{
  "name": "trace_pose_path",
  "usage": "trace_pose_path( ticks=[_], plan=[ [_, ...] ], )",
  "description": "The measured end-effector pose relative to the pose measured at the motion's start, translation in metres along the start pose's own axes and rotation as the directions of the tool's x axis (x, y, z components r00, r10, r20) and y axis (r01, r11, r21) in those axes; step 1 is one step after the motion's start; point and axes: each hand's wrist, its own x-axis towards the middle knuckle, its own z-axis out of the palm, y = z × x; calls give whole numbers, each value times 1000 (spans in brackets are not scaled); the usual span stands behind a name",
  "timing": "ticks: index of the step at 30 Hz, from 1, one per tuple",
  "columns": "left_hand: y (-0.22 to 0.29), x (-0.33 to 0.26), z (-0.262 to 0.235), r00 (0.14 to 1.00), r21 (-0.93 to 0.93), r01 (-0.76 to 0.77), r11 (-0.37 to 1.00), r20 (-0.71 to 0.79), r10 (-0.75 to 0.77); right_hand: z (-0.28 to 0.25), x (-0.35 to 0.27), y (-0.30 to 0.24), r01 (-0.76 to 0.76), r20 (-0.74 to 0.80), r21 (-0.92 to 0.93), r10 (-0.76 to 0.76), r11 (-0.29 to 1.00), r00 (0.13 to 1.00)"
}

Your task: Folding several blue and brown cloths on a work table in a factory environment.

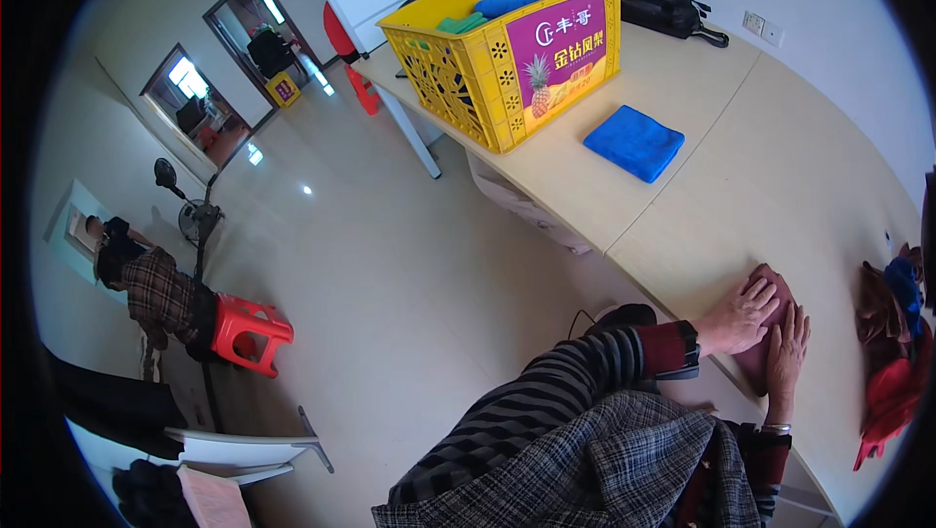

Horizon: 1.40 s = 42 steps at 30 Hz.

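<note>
A maroon cloth [777,286], folded into a narrow shape, lies on the table near its front edge at the right. My left hand [743,318] rests on its left side with the fingers stretched over the fabric. Flat along the right side of the same cloth lies my right hand [787,351], fingers extended and a bracelet at the wrist. Both hands cover part of the cloth. Farther up the table is a blue folded cloth [636,143], apart from my hands.
A yellow plastic crate [458,79] holding blue and green cloths stands at the table's far end, near a black bag [668,13]. Crumpled brown, blue and red cloths [892,382] lie at the right. A person [161,289] sits on a red stool [252,331] at the left.
</note>
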Motion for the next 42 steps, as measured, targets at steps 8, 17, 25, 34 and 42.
trace_pose_path(
  ticks=[8, 17, 25, 34, 42],
  plan=[
    [7, -4, -27, 1000, 38, -2, 999, 4, 2, -21, 4, -8, 12, -49, -17, -12, 1000, 999],
    [0, -95, -116, 862, -432, 486, 760, 383, -333, -37, 6, -61, -114, -66, 130, 123, 985, 990],
    [-22, -143, -107, 636, -708, 405, -578, 673, -378, -24, -18, -153, 90, -97, 213, -71, 973, 993],
    [-60, -140, -201, 577, -950, 250, -189, 303, -759, -17, -32, -88, 128, -281, 351, -25, 928, 959],
    [-200, -2, -273, 664, -982, 177, -60, 165, -729, -18, -54, -55, 59, -295, 169, -7, 984, 955]
  ],
)
